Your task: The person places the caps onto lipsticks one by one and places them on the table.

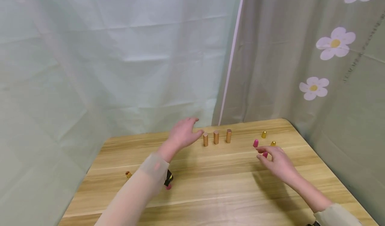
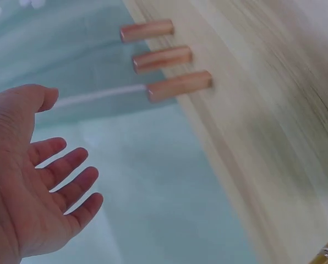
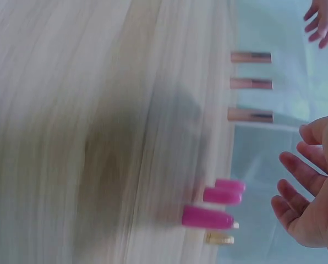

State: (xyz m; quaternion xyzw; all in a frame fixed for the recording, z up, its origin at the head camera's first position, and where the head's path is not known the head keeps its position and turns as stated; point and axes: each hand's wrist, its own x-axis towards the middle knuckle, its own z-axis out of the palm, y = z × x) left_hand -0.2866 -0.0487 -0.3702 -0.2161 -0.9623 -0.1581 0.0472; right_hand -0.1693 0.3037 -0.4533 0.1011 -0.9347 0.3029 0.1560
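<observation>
Three copper-coloured cylinders [image 1: 216, 137] stand upright in a row near the table's back edge; they look like lipstick tubes. My left hand [image 1: 184, 132] hovers just left of the row, thumb and fingers spread. In the left wrist view, that hand [image 2: 40, 176] holds nothing, and the nearest cylinder [image 2: 179, 86] is apart from it. Over on the right, my right hand [image 1: 278, 161] hangs over small round-topped pink pieces [image 1: 255, 143] and gold pieces [image 1: 264, 134]. Its fingers [image 3: 301, 173] are loosely bent, and nothing shows between them in the right wrist view. The hand partly hides one pink piece.
On the table's left side stands a small gold open-topped piece [image 1: 128, 174]. Beside the left sleeve are a black object [image 1: 169, 178] and a pink piece [image 1: 168, 187], both partly covered. Curtains [image 1: 150, 69] hang behind the wooden table [image 1: 216, 192] and along its right side.
</observation>
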